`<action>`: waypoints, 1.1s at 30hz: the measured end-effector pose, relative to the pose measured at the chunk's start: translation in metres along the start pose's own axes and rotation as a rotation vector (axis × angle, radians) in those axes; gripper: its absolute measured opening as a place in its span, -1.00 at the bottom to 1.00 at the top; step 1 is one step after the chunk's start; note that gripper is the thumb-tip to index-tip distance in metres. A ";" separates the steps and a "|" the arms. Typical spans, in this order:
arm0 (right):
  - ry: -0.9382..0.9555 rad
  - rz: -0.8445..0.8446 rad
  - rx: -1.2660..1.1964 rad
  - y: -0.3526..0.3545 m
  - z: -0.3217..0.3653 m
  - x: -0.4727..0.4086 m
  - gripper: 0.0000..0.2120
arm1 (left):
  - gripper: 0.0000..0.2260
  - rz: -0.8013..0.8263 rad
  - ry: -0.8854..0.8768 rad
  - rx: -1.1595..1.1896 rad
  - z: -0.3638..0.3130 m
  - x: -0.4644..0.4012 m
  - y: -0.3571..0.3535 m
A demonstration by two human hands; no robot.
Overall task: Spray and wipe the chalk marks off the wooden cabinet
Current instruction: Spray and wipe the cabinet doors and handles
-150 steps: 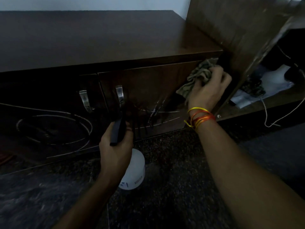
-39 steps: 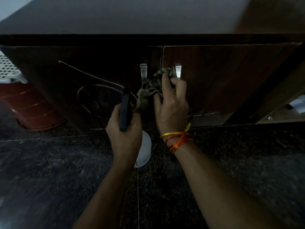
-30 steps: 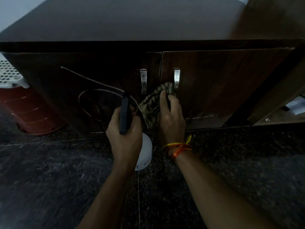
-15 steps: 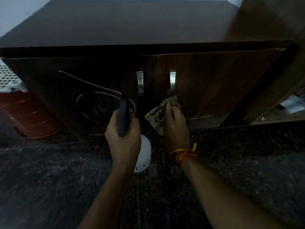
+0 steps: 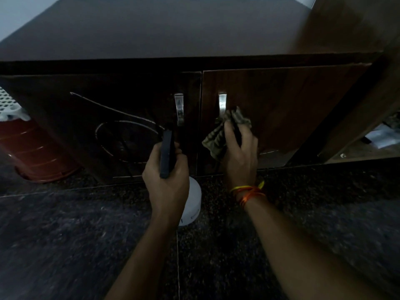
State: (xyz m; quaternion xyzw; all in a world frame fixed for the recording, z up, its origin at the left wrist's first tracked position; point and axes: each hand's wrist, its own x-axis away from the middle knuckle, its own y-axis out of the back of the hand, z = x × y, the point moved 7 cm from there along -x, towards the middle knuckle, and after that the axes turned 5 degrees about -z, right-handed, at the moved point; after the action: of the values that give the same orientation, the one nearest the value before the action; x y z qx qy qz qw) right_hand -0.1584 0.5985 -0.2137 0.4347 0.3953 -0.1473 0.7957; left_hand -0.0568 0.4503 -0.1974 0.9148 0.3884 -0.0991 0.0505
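The cabinet [image 5: 281,109] stands on the floor [image 5: 86,245]. A bin [image 5: 36,152] stands left of it. Before its doors, the spray bottle [image 5: 190,202] is left of the cloth [image 5: 218,137].

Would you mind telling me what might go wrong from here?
The right hand holds the cloth bunched, so it may smear the line low on the right door. The left door's chalk is untouched and could be missed. The bottle in the left hand could drip.
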 end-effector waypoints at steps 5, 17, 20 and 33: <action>-0.141 -0.097 -0.144 0.016 0.012 -0.027 -0.58 | -0.90 0.024 -0.027 -0.007 -0.003 -0.002 -0.010; -0.194 -0.078 -0.236 0.020 0.033 -0.041 -0.53 | -0.92 0.040 -0.060 -0.009 -0.008 -0.003 -0.010; -0.292 -0.081 -0.320 0.020 0.028 -0.037 -0.54 | -0.93 0.023 -0.053 0.004 -0.006 -0.003 -0.007; -0.387 0.024 -0.347 0.002 0.012 -0.018 -0.66 | -0.76 0.028 -0.070 0.027 -0.018 -0.002 -0.015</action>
State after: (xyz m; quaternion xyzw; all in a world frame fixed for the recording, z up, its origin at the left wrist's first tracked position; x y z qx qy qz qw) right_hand -0.1624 0.5877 -0.1955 0.2601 0.2500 -0.1483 0.9208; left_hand -0.0664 0.4629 -0.1802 0.9168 0.3720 -0.1354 0.0531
